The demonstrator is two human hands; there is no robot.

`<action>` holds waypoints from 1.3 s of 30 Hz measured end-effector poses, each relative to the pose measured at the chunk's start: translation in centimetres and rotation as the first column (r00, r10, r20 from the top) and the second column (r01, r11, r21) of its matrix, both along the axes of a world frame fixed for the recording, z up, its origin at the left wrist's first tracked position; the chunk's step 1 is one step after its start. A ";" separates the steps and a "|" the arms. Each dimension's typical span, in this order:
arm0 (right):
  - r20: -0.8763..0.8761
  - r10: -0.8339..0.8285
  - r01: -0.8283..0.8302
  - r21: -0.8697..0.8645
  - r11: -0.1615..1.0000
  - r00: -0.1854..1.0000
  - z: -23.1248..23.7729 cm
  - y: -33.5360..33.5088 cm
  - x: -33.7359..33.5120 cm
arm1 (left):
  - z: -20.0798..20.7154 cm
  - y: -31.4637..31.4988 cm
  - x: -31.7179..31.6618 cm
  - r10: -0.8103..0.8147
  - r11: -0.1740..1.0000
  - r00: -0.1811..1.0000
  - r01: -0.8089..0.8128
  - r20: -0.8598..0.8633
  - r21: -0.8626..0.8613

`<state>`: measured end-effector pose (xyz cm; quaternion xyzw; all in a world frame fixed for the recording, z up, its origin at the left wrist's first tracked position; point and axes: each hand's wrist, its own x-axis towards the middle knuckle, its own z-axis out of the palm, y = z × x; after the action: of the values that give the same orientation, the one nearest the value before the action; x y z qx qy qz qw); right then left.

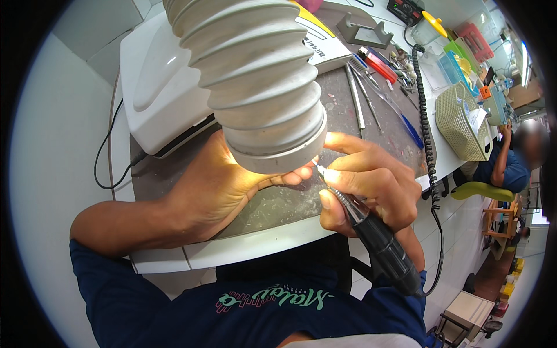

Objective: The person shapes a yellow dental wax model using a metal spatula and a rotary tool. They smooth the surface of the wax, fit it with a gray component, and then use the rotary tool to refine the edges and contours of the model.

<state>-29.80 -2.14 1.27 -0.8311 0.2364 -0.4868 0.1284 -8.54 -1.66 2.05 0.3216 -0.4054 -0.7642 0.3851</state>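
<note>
My right hand (377,180) grips a black and silver rotary handpiece (386,252) like a pen. Its slim tip points up and left, towards the fingers of my left hand (206,182). The ribbed off-white hose (267,93) hangs over the work, its round mouth covering most of the left hand's fingers. Those left fingers are curled, with a few tips peeking out under the rim beside the handpiece tip. What they hold, if anything, is hidden by the hose. Light falls on both hands above the grey work mat (272,211).
A white machine housing (159,81) stands left of the hose. Behind lie a white-and-yellow box (325,49), a grey stand (365,32), metal tools (355,95) and a red lighter (380,66). A coiled black cable (426,116) runs past a beige basket (464,127). A seated person (493,159) is farther right.
</note>
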 end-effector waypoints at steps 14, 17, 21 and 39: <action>-0.023 -0.017 0.017 -0.010 1.000 1.000 0.1 0.1 0.0 | -0.1 -0.1 0.1 -0.017 1.000 1.000 0.017 -0.026 0.026; 0.025 -0.036 0.036 0.000 0.999 0.999 -0.2 0.2 -0.1 | 0.1 -0.1 0.0 -0.019 0.999 1.000 0.020 -0.023 0.026; 0.069 -0.033 0.035 -0.020 0.999 0.997 -0.6 0.1 -0.2 | 0.3 -0.1 0.0 -0.020 1.000 0.999 0.021 0.027 -0.010; -0.015 -0.060 0.059 -0.014 0.998 0.998 -0.2 0.2 0.2 | 0.2 -0.1 0.0 -0.028 1.000 1.000 0.028 0.000 0.009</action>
<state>-29.64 -1.93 1.03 -0.8281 0.2587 -0.4857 0.1066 -8.55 -1.75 2.29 0.3178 -0.4064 -0.7713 0.3728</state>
